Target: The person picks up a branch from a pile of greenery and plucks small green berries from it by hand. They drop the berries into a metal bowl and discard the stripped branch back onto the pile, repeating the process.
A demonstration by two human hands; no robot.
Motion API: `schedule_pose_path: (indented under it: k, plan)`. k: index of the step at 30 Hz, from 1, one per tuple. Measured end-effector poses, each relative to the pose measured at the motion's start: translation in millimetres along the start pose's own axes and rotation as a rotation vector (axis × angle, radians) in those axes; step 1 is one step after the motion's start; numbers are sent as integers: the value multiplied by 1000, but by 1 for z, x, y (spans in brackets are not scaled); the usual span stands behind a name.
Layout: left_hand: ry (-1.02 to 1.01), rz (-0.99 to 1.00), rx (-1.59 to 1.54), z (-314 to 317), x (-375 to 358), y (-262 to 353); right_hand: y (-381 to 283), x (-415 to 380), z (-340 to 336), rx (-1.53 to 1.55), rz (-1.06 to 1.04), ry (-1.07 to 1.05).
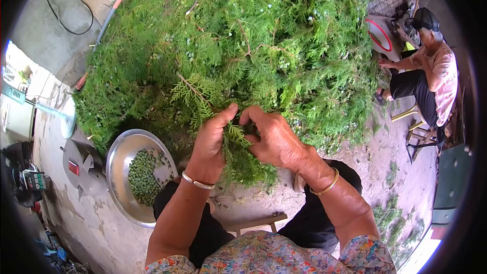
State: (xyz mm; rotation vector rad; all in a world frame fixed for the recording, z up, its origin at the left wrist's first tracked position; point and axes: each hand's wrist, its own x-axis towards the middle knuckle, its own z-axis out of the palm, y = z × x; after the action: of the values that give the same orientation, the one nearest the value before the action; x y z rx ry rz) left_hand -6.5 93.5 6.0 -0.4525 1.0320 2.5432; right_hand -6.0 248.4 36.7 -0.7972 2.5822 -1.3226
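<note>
My left hand (212, 139) is closed around a leafy green conifer sprig (237, 136), which looks like arborvitae; its foliage shows between my hands and below them. Close beside it, my right hand (278, 139) has its thumb and fingers bent toward the sprig in a pinch. Whatever is between those fingertips is hidden. To the left of my left hand, a metal basin (114, 172) holds many small green seed cones (144, 177). A large heap of cut conifer branches (243, 50) spreads in front of both hands.
At the right, another person (431, 66) sits on a stool (417, 122) by the heap. A grey metal drum-like object (83, 167) stands left of the basin. A long-handled tool (109, 18) leans at the heap's left edge. Loose sprigs (390, 220) lie on the floor.
</note>
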Motion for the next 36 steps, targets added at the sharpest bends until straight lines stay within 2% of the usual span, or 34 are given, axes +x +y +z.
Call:
schedule_pose_path:
  k: [2, 3, 4, 7, 9, 15, 18, 20, 25, 27, 28, 29, 30, 31, 33, 36]
  plan:
    - [-23, -42, -19, -1, 1, -2, 1, 0, 3, 43, -22, 19]
    - [30, -3, 30, -1, 3, -4, 3, 0, 5, 85, -45, 37]
    - [83, 35, 79, -1, 4, -6, 5, 1, 8, 85, -44, 37]
    - [75, 19, 91, -4, 7, -7, 10, 1, 11, 8, -128, 96]
    - [54, 5, 86, -2, 4, -8, 8, -1, 6, 13, 41, 19]
    - [96, 10, 70, 10, 1, -1, 8, -2, 6, -64, 22, 195]
    - [41, -7, -77, 11, 4, -6, 15, 0, 10, -153, 0, 313]
    - [103, 159, 78, 13, 3, -8, 12, 0, 9, -106, 25, 324]
    - [57, 93, 26, 6, 1, -6, 8, 1, -1, -45, 53, 342]
    - [51, 65, 13, 6, -2, -3, 9, 2, -7, 224, 40, 238]
    - [81, 59, 45, 7, -5, 0, 8, 3, -7, 422, 129, 230]
    - [110, 53, 77, 8, -7, 2, 9, 4, -9, 422, 129, 231]
    - [63, 180, 196, 6, -3, 0, 11, 5, -13, 495, 214, 230]
    - [62, 180, 196, 7, -4, 0, 13, 5, -15, 569, 299, 230]
    - [78, 168, 158, 10, -7, 1, 14, 3, -12, 518, 238, 279]
    - [101, 194, 180, 11, -6, -1, 8, 0, -11, 326, 69, 228]
